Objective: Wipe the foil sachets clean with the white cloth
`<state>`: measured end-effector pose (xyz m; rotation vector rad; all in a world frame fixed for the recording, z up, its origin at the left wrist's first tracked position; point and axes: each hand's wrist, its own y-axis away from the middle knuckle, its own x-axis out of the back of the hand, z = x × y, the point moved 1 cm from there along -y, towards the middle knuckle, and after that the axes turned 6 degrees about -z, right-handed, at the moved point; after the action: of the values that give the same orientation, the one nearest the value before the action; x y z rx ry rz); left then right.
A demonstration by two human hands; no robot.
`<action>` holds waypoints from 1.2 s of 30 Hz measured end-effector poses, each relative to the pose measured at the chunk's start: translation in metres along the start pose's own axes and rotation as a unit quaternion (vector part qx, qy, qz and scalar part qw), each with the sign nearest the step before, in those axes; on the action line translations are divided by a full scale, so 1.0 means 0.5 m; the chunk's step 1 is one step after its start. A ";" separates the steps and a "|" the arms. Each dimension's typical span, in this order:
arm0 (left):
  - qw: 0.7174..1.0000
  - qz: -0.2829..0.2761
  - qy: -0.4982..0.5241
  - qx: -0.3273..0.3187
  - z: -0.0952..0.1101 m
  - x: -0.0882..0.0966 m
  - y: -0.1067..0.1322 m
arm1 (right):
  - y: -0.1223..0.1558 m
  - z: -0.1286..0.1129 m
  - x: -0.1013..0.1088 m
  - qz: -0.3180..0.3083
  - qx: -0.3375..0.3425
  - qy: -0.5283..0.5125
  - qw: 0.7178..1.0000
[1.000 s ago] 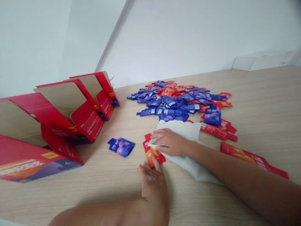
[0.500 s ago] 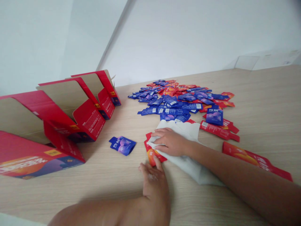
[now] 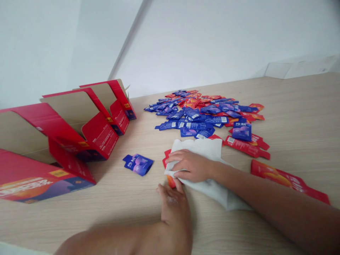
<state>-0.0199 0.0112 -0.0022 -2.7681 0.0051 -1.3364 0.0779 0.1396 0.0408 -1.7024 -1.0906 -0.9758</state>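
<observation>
Three red cardboard cartons stand open at the left of the frame, their tan inner board showing, set in a row that steps back across the desk, apparently opened out so that each stays upright by itself. Just right of them a lone blue pouch lies apart, spout to the left. At lower centre, the person's left hand rests with its fingers apart, not closed on anything, its fingertips against a red pouch that seems pinned in place that way. The right hand presses down with its fingers together, clamping a white cloth over most of that pouch, so little of the pouch shows. Above, at upper centre, a loose heap of blue and red pouches spreads across the desk. To the right, a red pouch lies flat and separate, near the forearm, beyond the heap's edge.
</observation>
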 end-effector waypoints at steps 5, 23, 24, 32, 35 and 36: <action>1.000 -0.002 0.029 -0.005 0.000 -0.004 0.001 | 0.000 0.009 0.001 0.004 -0.077 0.022 0.997; 1.000 0.016 -0.024 -0.006 -0.002 0.002 0.001 | 0.003 0.011 0.004 0.015 -0.053 0.016 0.998; 1.000 0.017 -0.019 -0.003 -0.001 0.002 0.001 | 0.001 0.007 0.003 0.012 -0.040 0.014 0.999; 1.000 0.014 0.024 0.010 0.006 -0.002 0.001 | 0.003 0.023 0.004 0.017 -0.129 0.036 0.991; 0.999 0.028 0.023 0.001 0.002 -0.003 0.001 | 0.008 0.037 0.007 0.026 -0.158 0.039 0.986; 0.999 0.030 0.023 0.002 0.000 -0.002 0.001 | 0.009 0.039 0.007 0.028 -0.162 0.037 0.986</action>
<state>-0.0204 0.0105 -0.0033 -2.7104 0.0856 -1.3840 0.0863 0.1578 0.0369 -1.9262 -0.8647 -1.2218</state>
